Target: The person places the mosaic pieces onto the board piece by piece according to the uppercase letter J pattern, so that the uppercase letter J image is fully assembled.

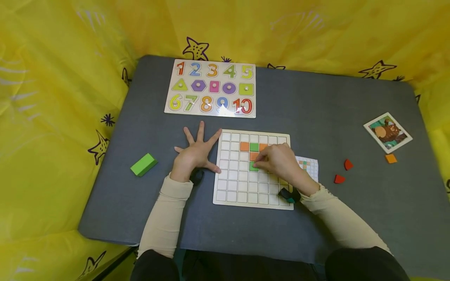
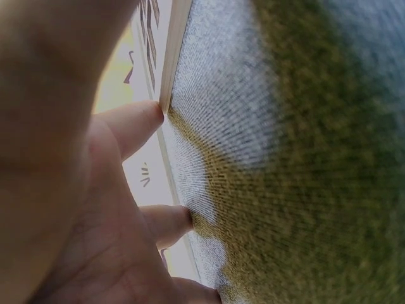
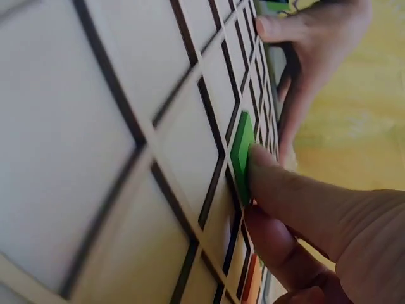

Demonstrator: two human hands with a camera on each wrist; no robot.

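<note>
A white grid board (image 1: 232,187) with square cells lies on the grey table. In its upper part sit orange square tiles (image 1: 244,146) and a green tile (image 1: 254,147). My right hand (image 1: 279,162) leans over the board and pinches another green square tile (image 3: 242,155) by thumb and finger, below an orange one. The right wrist view has this tile at the grid surface, slightly tilted; whether it is fully in its cell I cannot tell. My left hand (image 1: 197,154) lies spread, thumb and index finger touching the board's left edge. A small pattern card (image 1: 310,166), partly hidden, lies beside the board.
A number and shape puzzle board (image 1: 211,88) lies behind the grid. At left is a green block (image 1: 143,164). To the right lie two red pieces (image 1: 348,164), an orange square tile (image 1: 390,158) and a bear picture puzzle (image 1: 388,132). Yellow cloth (image 1: 52,117) surrounds the table.
</note>
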